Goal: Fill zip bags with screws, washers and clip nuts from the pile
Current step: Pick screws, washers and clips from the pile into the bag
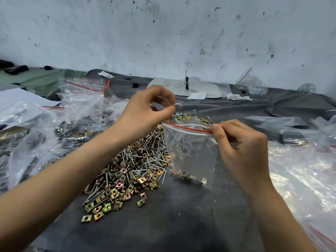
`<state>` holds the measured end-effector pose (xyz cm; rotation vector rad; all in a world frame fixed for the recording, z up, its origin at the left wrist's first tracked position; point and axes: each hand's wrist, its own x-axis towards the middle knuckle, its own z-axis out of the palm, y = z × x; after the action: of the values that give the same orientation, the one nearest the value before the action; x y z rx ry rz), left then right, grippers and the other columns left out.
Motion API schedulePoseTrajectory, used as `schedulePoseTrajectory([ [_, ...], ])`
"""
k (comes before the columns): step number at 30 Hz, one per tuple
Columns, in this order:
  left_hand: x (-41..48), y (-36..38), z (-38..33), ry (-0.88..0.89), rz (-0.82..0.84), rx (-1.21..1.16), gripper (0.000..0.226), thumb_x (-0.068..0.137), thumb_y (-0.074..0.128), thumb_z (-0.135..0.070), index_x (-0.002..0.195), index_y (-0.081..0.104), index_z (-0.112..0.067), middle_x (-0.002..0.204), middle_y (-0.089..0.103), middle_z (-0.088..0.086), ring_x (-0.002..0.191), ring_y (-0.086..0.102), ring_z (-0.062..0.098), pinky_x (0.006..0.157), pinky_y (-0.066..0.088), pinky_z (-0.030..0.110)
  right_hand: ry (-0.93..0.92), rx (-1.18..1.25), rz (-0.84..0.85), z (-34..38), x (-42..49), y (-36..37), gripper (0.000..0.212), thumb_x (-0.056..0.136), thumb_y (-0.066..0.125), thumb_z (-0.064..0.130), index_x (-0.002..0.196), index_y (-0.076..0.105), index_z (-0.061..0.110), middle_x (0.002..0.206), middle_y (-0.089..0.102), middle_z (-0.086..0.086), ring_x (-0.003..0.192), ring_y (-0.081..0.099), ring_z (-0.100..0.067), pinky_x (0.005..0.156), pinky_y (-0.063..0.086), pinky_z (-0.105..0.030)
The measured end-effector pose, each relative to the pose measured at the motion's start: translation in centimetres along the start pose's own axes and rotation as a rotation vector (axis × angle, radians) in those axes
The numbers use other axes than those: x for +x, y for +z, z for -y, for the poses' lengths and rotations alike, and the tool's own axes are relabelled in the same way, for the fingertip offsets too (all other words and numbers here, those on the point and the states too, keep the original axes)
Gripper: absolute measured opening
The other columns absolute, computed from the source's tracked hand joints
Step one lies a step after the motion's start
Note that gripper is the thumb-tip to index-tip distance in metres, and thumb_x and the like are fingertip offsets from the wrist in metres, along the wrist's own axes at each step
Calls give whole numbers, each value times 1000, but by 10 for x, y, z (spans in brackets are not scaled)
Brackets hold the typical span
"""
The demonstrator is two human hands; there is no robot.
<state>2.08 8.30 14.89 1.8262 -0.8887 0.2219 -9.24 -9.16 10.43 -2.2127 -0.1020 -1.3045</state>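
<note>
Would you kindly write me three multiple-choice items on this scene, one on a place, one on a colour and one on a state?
1. Where is the pile relative to the zip bag held by the right hand?
A. To its left, on the grey cloth
B. To its right
C. Inside a box

2. What colour is the stripe along the bag's mouth?
A. Blue
B. Red
C. Green

3. What is the left hand doing?
A. Lying flat on the cloth
B. Gripping a screwdriver
C. Pinching a round grey piece at its fingertips

Key: 1 A, the heap of hardware lies left of the bag on the cloth; 2 B, the line across the bag's top is red; 3 C, thumb and forefinger close on the piece near the bag's mouth.
</note>
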Motion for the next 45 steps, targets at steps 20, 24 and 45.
schedulePoseTrajectory([
  [20, 21, -10, 31, 52, 136, 449, 11, 93, 60, -23, 96, 70, -19, 101, 68, -2, 86, 62, 3, 75, 50, 21, 38, -26, -4, -1, 0, -1, 17, 89, 61, 11, 81, 72, 1, 72, 65, -4, 60, 59, -17, 56, 43, -17],
  [24, 6, -4, 82, -68, 391, 763, 14, 92, 61, -16, 104, 69, -13, 105, 64, 3, 93, 60, 15, 84, 44, 22, 36, -26, -10, -3, -2, -3, 22, 89, 60, 13, 76, 72, 0, 69, 65, -6, 58, 58, -20, 54, 42, -19],
  [45, -8, -6, 99, -19, 123, 681, 11, 88, 68, -25, 90, 62, -17, 92, 59, -5, 87, 55, 14, 75, 43, 26, 56, 3, 7, 2, 0, 1, 20, 90, 60, 13, 80, 72, 1, 70, 65, -4, 59, 58, -16, 55, 41, -13],
])
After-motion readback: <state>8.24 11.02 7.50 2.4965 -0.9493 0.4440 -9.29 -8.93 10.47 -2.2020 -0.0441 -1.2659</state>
